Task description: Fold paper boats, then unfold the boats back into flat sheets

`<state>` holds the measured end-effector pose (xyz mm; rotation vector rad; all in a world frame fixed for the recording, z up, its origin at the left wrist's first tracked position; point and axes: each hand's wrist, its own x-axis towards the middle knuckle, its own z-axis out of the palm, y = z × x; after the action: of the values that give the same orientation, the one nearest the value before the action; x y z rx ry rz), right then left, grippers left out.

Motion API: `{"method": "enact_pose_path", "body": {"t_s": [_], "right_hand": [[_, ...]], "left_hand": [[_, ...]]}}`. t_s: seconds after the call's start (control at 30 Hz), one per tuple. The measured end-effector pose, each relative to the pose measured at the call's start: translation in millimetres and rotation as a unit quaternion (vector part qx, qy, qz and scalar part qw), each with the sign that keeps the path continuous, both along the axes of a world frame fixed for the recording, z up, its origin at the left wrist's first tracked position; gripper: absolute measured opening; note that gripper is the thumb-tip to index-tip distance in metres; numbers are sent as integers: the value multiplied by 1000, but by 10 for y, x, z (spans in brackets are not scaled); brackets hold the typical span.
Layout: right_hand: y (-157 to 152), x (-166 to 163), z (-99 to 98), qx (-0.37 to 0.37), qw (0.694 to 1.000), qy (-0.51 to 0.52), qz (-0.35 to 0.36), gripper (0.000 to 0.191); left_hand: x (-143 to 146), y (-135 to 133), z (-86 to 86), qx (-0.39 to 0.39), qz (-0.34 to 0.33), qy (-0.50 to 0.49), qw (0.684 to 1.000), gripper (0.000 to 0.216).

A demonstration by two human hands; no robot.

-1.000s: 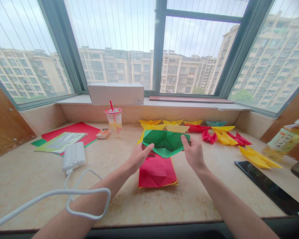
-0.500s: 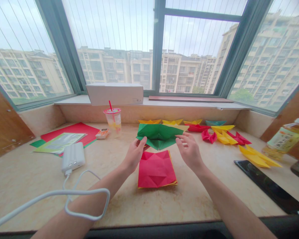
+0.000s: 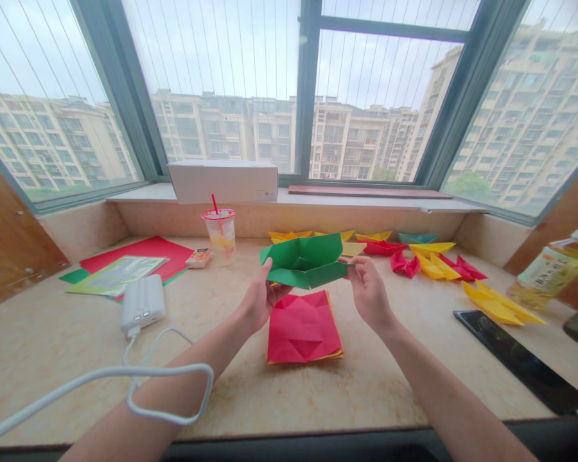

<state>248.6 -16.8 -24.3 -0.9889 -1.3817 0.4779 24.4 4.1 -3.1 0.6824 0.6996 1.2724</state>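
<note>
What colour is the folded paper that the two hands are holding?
The folded paper is green; the head view shows it best.

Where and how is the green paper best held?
The green paper is probably best pinched at its two ends, coming in from left and right: its middle gapes open between thin folded walls, which squeezing might crush. The left hand and right hand hold those ends.

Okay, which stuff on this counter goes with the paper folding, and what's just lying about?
Seems part of the job:
- green paper, held by the left hand and right hand
- creased red sheet
- yellow folded pieces
- probably the flat red paper

Apparently just lying about:
- white power bank
- white cable
- drink cup
- small orange box
- bottle
- dark flat device
</note>
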Motion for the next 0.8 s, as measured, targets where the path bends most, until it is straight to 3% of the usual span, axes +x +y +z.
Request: {"method": "enact_pose_path", "body": {"t_s": [0.13, 0.23, 0.5, 0.7, 0.8], "right_hand": [[-34, -48, 54, 40, 992, 42, 111, 22], [-66, -53, 59, 50, 988, 23, 146, 17], [-156, -2, 87, 25, 989, -6, 145, 16], [-184, 17, 152, 16, 990, -5, 142, 51], [-175, 29, 172, -13, 992, -61, 108, 42]], "left_hand": [[-20, -3, 45, -31, 28, -34, 999, 23], [-45, 17, 59, -41, 51, -58, 996, 22], [-61, 52, 59, -67, 81, -71, 992, 27], [-36, 38, 59, -66, 46, -64, 995, 29], [-29, 34, 53, -67, 31, -57, 996, 31]]}}
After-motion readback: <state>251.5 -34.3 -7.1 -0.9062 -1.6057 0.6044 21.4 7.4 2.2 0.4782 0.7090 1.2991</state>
